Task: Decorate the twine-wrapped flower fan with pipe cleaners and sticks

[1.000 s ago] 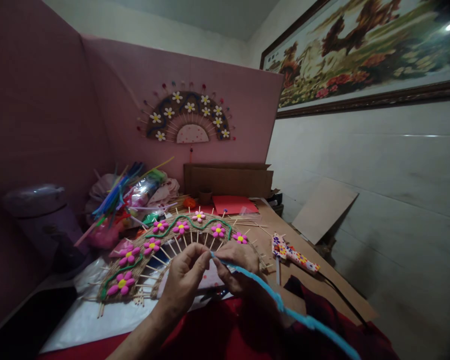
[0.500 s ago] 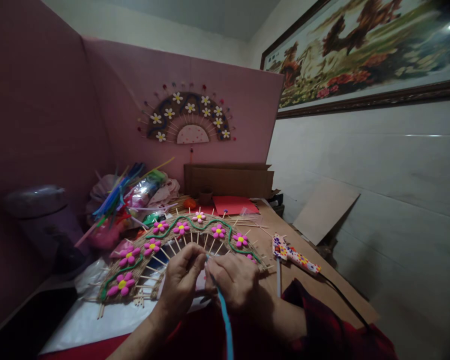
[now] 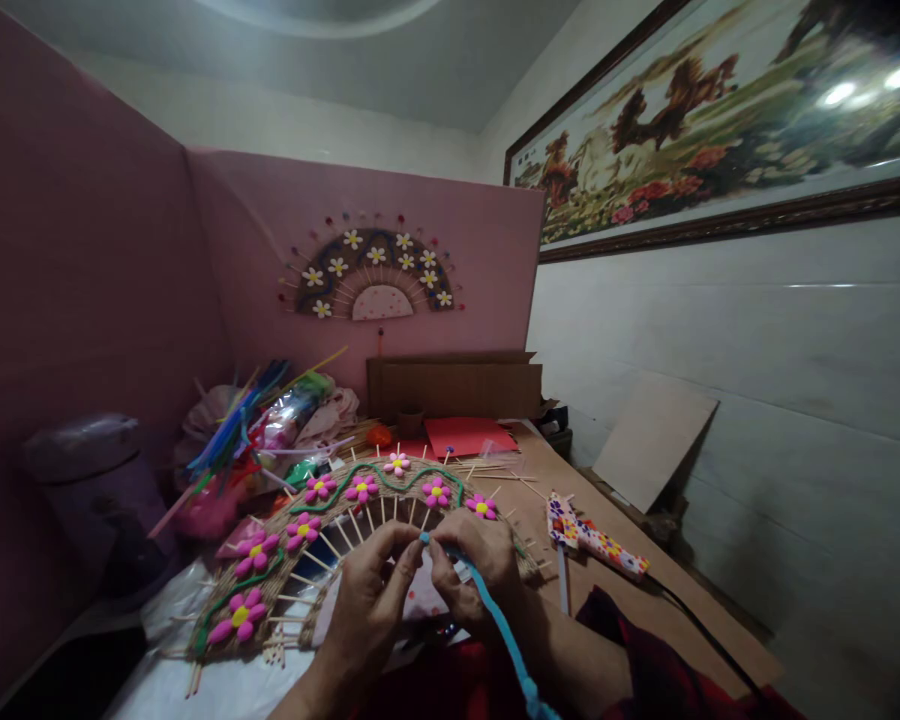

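A light-blue pipe cleaner runs from between my fingertips down toward the lower right. Its upper end is pinched by my left hand and my right hand, both closed and nearly touching. Behind and below them lies a half-round fan of twine and thin sticks, with pink clay-like flowers and a wavy green strip. My hands cover part of the fan's centre, where a pale spotted half-circle shows.
A flower-patterned glue gun with its cord lies at the right on the brown board. Coloured pipe cleaners and bags are heaped at the back left. Red paper and cardboard stand behind. A finished fan hangs on the pink panel.
The view has tilted up, so the scene sits lower. The pipe cleaner's tip now shows as a small bent end between the fingertips, and its tail has swung right.
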A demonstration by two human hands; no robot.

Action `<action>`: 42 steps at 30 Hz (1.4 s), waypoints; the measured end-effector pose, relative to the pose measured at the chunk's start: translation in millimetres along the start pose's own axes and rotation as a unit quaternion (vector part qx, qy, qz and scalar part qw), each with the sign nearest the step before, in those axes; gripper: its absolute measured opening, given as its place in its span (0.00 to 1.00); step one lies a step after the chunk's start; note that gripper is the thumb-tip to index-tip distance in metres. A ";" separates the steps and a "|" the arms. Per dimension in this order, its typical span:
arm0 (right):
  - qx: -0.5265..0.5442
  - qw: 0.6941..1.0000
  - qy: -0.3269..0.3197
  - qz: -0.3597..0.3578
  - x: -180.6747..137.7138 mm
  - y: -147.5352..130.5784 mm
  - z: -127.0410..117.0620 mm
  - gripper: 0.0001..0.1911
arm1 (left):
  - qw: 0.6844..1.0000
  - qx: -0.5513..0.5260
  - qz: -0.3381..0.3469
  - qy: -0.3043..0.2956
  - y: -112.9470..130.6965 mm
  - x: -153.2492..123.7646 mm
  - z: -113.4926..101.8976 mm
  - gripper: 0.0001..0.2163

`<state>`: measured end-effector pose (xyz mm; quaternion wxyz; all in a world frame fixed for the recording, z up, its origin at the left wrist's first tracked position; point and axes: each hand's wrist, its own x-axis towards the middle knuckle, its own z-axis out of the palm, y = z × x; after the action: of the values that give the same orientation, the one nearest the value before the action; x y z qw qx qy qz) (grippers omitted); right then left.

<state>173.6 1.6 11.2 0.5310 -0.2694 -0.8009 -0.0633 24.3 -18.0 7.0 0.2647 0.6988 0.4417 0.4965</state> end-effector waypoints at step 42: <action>0.040 0.997 -0.055 -0.029 -4.3 17.4 15.0 0.06 | 0.984 -0.126 -0.117 0.054 -9.0 8.1 0.9 0.14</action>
<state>171.4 20.5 -2.2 0.4943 -0.2273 -0.8385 -0.0318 22.9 -6.6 3.2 0.3824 0.5752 0.4686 0.5507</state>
